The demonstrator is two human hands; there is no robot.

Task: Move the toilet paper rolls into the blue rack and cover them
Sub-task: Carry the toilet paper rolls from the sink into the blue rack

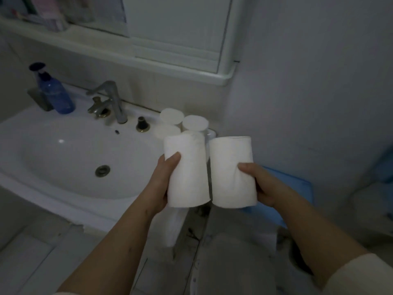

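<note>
Both hands loaded | left hand (164, 184) fingers clamped on left roll (187, 169) | right hand (263, 184) fingers clamped on right roll (232, 171) | roll axes near-upright | blue rack (293, 188), dim, probably just beneath right hand, nearer it.

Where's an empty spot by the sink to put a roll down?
The white sink basin is bare, and so is the rim strip between the blue soap bottle and the silver faucet. The right corner is crowded with standing white toilet paper rolls.

Roll in my left hand (163, 184) just left of roll in my right hand (263, 186); more rolls (182, 122) behind, on sink (70, 158) edge; rack (297, 186) under rt hand.
</note>
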